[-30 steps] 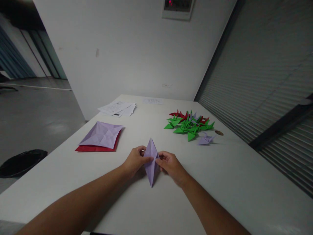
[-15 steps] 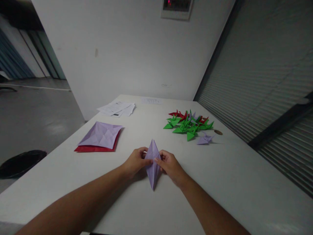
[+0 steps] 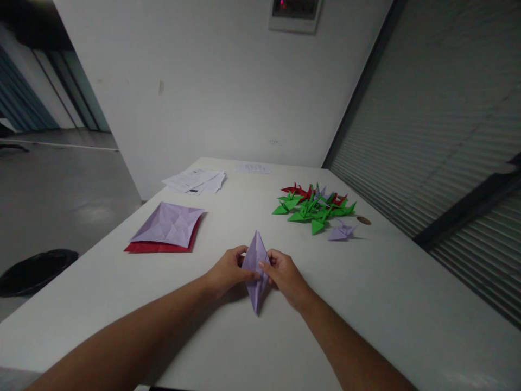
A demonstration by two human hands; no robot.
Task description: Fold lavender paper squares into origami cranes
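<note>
A lilac sheet of origami paper [image 3: 254,254], folded into a long diamond, is held upright-pointed between my two hands just above or on the white table. My left hand [image 3: 231,270] grips its left edge, thumb across the front and fingers behind. On the right edge, my right hand [image 3: 284,274] pinches it with the thumb on the front face near the centre line. The fingers behind the paper are partly hidden. The lower tip of the diamond points towards me.
Folded paper cranes [image 3: 311,209] in green, red and lilac lie heaped at the right, with one lilac crane [image 3: 342,232] in front. Creased lilac sheets [image 3: 166,225] rest over red paper [image 3: 158,248] at the left. Printed sheets [image 3: 195,179] lie farther back on the white table [image 3: 309,347].
My left thumb has slid slightly down and right across the folded paper. The paper has shifted a little to the right; both hands still hold it.
</note>
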